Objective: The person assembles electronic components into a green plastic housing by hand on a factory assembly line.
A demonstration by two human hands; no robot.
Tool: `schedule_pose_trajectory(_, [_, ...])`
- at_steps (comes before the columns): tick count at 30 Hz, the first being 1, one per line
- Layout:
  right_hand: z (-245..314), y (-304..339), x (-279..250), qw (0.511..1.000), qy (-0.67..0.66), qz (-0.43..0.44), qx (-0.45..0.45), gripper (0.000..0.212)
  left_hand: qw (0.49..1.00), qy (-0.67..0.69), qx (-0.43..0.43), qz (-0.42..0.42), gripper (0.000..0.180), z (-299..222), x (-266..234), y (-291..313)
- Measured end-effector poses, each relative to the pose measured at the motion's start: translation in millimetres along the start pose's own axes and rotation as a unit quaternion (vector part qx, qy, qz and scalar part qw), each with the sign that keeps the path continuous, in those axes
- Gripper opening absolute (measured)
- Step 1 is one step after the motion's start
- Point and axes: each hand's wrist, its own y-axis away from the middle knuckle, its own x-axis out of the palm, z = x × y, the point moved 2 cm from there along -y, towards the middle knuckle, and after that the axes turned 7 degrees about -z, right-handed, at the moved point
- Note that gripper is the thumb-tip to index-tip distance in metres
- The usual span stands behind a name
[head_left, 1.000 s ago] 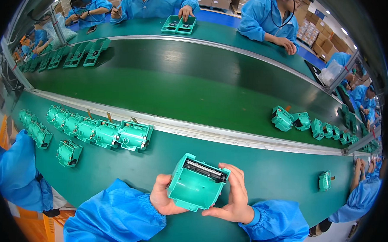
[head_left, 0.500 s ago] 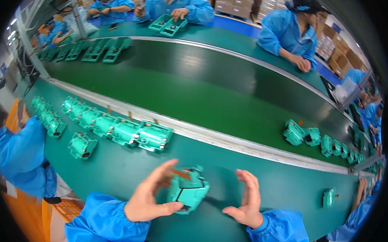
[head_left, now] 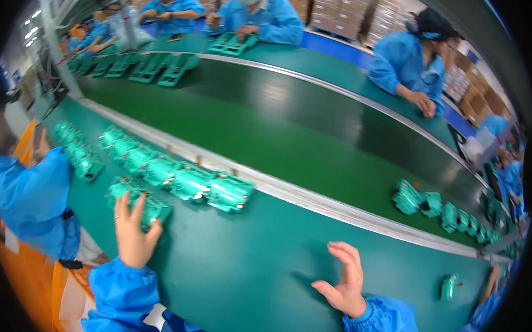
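My left hand (head_left: 133, 234) reaches to the left side of the green table, its fingers spread and the thumb apart. Its fingertips and thumb lie against or just over a green plastic housing (head_left: 152, 210); the hand partly hides it, and I cannot tell whether they touch. Close behind that one sits another green housing (head_left: 120, 187). My right hand (head_left: 349, 282) hovers over the table near the middle, fingers curved and apart from the thumb, with nothing in it.
A row of green housings (head_left: 185, 181) runs beside the white conveyor rail (head_left: 300, 208), with another row (head_left: 79, 152) farther left. More housings (head_left: 408, 197) stand on the green belt (head_left: 267, 130) at right. A single housing (head_left: 449, 287) lies right. Co-workers in blue sit around.
My left hand has carried the housing from in front of me to the left, beside the single housing there. The right hand stays nearly in place, and the view has shifted slightly.
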Motion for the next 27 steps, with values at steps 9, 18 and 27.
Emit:
schedule_pose_trajectory(9, [-61.7, -67.5, -128.4, 0.913, 0.387, -0.108, 0.067, 0.072, 0.998, 0.053, 0.026, -0.024, 0.063, -17.9, -19.5, -8.5])
schedule_pose_trajectory(18, [-128.6, -66.6, -130.8, 0.920, 0.349, -0.091, 0.153, 0.088, 0.855, 0.434, 0.203, 0.199, 0.042, -155.1, 2.3, 5.6])
schedule_pose_trajectory(27, [-0.2, -26.4, -16.8, 0.974, 0.185, -0.046, -0.123, 0.086, 0.519, 0.709, -0.166, 0.447, 0.071, -190.3, 41.1, 30.3])
